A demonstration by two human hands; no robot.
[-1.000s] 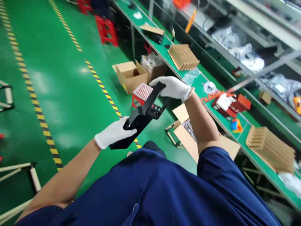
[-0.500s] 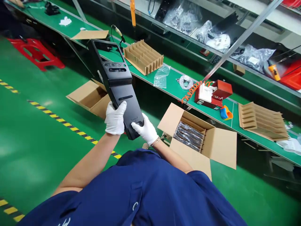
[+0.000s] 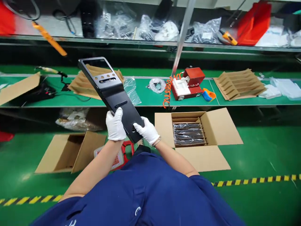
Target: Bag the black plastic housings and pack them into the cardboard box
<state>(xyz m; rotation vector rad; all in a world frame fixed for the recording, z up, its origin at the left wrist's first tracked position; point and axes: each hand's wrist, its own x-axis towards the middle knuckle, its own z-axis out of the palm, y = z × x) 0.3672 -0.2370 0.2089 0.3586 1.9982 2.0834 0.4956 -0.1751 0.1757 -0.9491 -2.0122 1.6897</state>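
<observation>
A long black panel (image 3: 122, 102), bent near its upper part, is held tilted in front of my body. Its upper end has a rectangular opening, a row of small round holes and a slot. My left hand (image 3: 116, 124), in a white glove, grips its left edge with the thumb on top. My right hand (image 3: 147, 131), also gloved, grips the lower right corner, thumb on the face. The fingers under the panel are hidden. Below the bench at right stands an open carton (image 3: 199, 160) with several dark, plastic-wrapped pieces (image 3: 188, 134) between cardboard dividers.
On the green bench (image 3: 150, 99) are a red fixture (image 3: 194, 77) with an orange coiled hose (image 3: 167, 91), a tape roll (image 3: 157, 85), and cardboard dividers (image 3: 240, 84). Another open carton (image 3: 58, 153) and a red stool (image 3: 128, 149) stand on the floor. An orange screwdriver (image 3: 50, 39) hangs at left.
My view has swung to the right and levelled, so the bench now runs straight across. Both hands still hold the black panel, which is tilted further left.
</observation>
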